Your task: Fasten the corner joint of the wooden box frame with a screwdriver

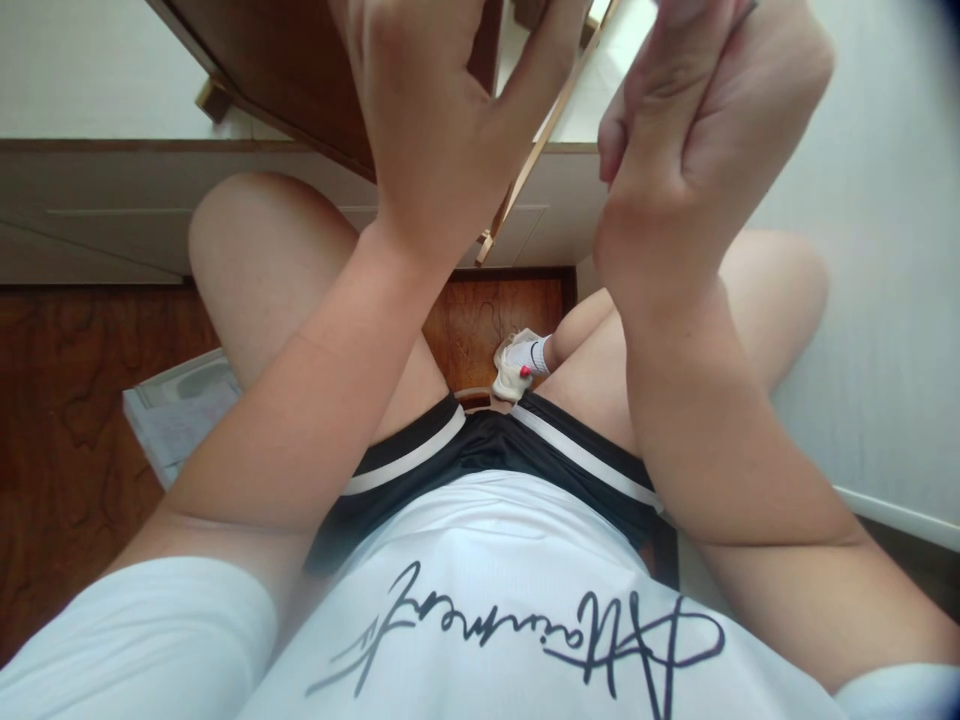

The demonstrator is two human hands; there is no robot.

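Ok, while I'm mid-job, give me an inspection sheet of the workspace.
Surface: white desk, partly in view.
Job's things: brown wooden board, overlapping the desk's front edge in this view; light wooden strip right of the left hand.
Clutter: pale flat item on the floor, partly hidden.
Fingers: left hand at the board, fingertips out of frame, grip unclear; right hand curled, contents unclear.
Cables: nothing seen.
Surroundings: white shoe beneath; pale surface at right.
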